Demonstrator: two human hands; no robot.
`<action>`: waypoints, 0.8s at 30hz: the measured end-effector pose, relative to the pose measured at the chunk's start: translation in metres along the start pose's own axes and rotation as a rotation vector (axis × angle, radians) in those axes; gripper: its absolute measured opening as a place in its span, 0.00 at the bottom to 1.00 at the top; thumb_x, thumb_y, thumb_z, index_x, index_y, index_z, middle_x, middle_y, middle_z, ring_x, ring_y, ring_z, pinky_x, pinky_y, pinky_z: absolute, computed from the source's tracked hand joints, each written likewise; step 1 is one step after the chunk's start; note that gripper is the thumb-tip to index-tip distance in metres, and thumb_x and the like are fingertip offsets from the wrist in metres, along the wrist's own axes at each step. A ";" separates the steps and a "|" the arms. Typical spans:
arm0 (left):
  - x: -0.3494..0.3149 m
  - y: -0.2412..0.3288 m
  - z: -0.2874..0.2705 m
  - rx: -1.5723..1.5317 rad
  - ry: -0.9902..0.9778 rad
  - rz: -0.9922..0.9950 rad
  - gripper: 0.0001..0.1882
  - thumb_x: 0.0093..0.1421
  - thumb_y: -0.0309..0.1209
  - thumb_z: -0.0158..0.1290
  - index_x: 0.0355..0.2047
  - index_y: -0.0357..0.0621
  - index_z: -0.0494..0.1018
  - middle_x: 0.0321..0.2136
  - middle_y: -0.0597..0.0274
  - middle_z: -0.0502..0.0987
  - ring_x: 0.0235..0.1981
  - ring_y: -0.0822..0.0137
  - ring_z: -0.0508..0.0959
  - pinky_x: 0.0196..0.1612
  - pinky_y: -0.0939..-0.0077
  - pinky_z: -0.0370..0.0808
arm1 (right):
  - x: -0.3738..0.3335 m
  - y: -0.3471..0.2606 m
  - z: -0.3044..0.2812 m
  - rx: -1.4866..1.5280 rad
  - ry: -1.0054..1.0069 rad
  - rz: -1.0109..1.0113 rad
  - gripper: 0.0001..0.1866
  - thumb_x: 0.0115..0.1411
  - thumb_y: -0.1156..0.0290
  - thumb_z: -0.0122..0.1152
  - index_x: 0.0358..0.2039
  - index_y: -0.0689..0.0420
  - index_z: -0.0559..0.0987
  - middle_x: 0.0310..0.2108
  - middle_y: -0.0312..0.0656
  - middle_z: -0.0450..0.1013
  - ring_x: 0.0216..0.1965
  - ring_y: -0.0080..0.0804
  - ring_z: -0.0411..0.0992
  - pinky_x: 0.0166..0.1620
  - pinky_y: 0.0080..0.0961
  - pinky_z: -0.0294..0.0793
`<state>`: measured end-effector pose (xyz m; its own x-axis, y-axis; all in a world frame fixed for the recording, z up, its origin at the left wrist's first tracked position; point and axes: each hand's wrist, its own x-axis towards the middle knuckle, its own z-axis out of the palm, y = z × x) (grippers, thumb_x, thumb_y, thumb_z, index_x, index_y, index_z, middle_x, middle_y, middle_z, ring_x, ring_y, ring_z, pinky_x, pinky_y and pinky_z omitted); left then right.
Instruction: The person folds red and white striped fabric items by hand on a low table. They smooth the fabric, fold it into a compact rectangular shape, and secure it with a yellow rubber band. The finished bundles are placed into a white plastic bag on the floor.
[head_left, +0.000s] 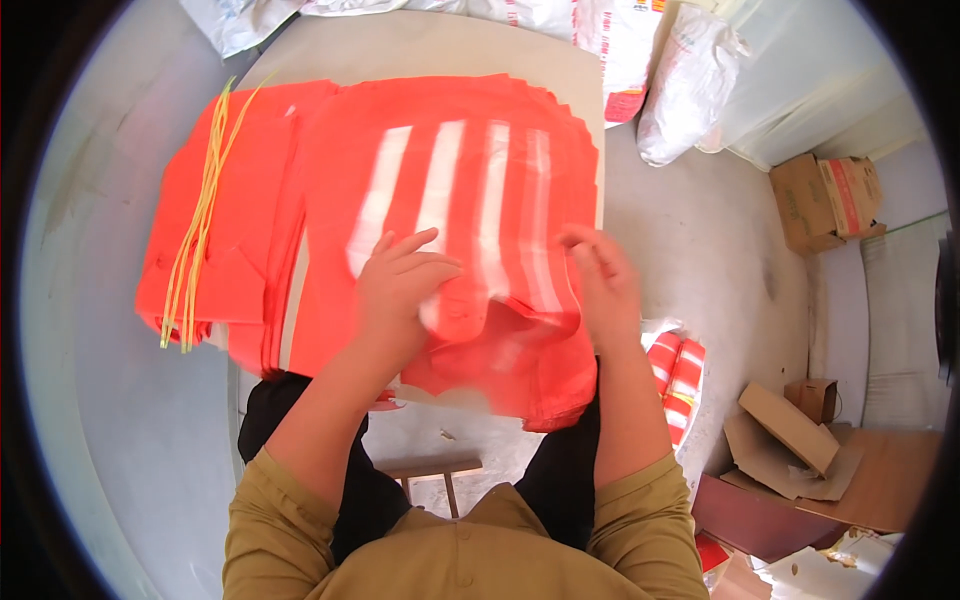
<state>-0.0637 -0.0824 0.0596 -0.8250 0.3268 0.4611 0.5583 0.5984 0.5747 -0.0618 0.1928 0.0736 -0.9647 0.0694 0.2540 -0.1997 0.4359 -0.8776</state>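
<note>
A thick stack of red plastic bags (pixel 350 110) with white stripes lies flat in front of me. The top red striped bag (pixel 465 200) is blurred, and its near part is lifted into a fold. My left hand (pixel 395 290) rests over its left side with the fingers spread apart. At the right edge of the stack, my right hand (pixel 608 290) has its fingers curled together, closed on the bag's edge. Left of the stack lies a folded red pile (pixel 235 200), with several loose yellow ties (pixel 205 215) across it.
The table (pixel 480 45) shows behind the stack. White sacks (pixel 690 85) stand beyond it. On the floor to the right are red-and-white bundles (pixel 680 375), cardboard boxes (pixel 805 205) and an opened carton (pixel 790 440). A small stool (pixel 430 468) is between my legs.
</note>
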 end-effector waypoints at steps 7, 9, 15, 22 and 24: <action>0.002 0.010 -0.026 -0.213 0.072 -0.074 0.11 0.55 0.22 0.62 0.39 0.45 0.80 0.41 0.62 0.85 0.62 0.48 0.77 0.70 0.47 0.59 | -0.002 0.050 -0.022 -0.177 -0.101 0.249 0.29 0.65 0.77 0.63 0.67 0.53 0.72 0.63 0.44 0.71 0.47 0.27 0.77 0.51 0.24 0.78; 0.002 0.017 -0.033 -0.277 0.059 -0.121 0.09 0.57 0.20 0.59 0.39 0.42 0.79 0.41 0.59 0.84 0.61 0.49 0.77 0.68 0.51 0.64 | 0.004 0.063 -0.011 -0.162 -0.117 0.047 0.31 0.64 0.78 0.64 0.68 0.52 0.71 0.67 0.45 0.66 0.51 0.31 0.78 0.54 0.26 0.78; -0.013 0.016 -0.058 -0.585 0.195 -0.284 0.09 0.57 0.18 0.57 0.38 0.39 0.78 0.41 0.56 0.83 0.58 0.49 0.78 0.62 0.57 0.71 | 0.017 0.070 0.012 -0.099 -0.032 -0.146 0.27 0.60 0.86 0.61 0.59 0.53 0.78 0.67 0.48 0.69 0.64 0.47 0.71 0.65 0.36 0.71; -0.033 0.012 -0.072 -0.861 0.087 -0.198 0.09 0.64 0.28 0.62 0.42 0.36 0.80 0.44 0.50 0.84 0.56 0.49 0.80 0.60 0.53 0.74 | 0.006 0.029 -0.037 -0.121 0.082 -0.248 0.18 0.59 0.87 0.55 0.47 0.58 0.84 0.56 0.46 0.78 0.59 0.41 0.75 0.64 0.37 0.72; -0.035 0.031 -0.059 -0.974 -0.054 -0.261 0.11 0.64 0.30 0.62 0.43 0.35 0.80 0.48 0.47 0.83 0.56 0.48 0.81 0.59 0.54 0.76 | -0.006 -0.008 -0.082 -0.145 0.118 -0.259 0.15 0.63 0.82 0.52 0.46 0.62 0.84 0.54 0.47 0.78 0.58 0.43 0.75 0.64 0.40 0.71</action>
<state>-0.0119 -0.1187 0.1014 -0.9210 0.3179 0.2252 0.1692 -0.1944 0.9662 -0.0406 0.2623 0.1126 -0.8565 0.0396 0.5146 -0.4014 0.5757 -0.7124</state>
